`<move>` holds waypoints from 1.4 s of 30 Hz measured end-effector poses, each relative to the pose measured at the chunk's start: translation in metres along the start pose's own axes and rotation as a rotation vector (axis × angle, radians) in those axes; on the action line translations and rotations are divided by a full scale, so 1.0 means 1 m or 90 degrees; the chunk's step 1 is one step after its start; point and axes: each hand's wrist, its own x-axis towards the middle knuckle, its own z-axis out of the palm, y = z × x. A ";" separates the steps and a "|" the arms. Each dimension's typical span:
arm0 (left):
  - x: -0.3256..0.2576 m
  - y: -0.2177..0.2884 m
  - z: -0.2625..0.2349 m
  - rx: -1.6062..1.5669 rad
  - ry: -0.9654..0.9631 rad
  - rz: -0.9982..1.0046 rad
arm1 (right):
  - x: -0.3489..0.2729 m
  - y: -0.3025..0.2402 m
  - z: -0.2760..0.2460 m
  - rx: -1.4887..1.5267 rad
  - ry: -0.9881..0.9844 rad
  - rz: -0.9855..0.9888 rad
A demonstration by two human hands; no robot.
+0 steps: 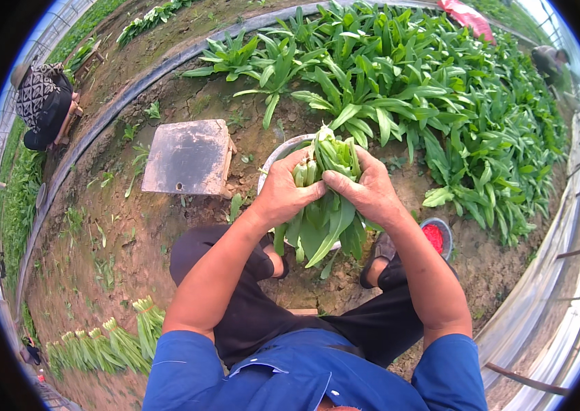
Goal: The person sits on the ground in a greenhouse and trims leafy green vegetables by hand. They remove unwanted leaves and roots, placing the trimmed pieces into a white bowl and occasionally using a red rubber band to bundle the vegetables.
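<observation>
A pale round basin point(277, 152) sits on the bare soil point(166, 226) just beyond the hands, its contents hidden by the bunch of leafy greens point(324, 205) held above it; a small dark bowl point(435, 236) near the person's right foot holds something bright red. The bunch is held in front of the knees, its long axis running near-far, pale cut stems away from the person and broad, smooth, strap-shaped leaves hanging toward the lap. The left hand point(281, 192) wraps the stems in a closed grip; the right hand point(368, 192) pinches them from the other side. Tied bunches point(108, 339) lie in a row on the ground at left; a flat grey board point(187, 157) lies beside the basin.
</observation>
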 end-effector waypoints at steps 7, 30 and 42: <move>-0.004 0.021 -0.012 -0.103 0.050 -0.038 | -0.004 -0.005 -0.011 0.002 -0.105 0.107; -0.007 0.013 -0.002 -0.055 0.065 -0.042 | -0.008 -0.016 -0.017 -0.043 -0.137 0.101; -0.009 -0.009 0.004 -0.277 0.060 -0.112 | -0.010 0.018 0.007 -0.212 0.026 -0.056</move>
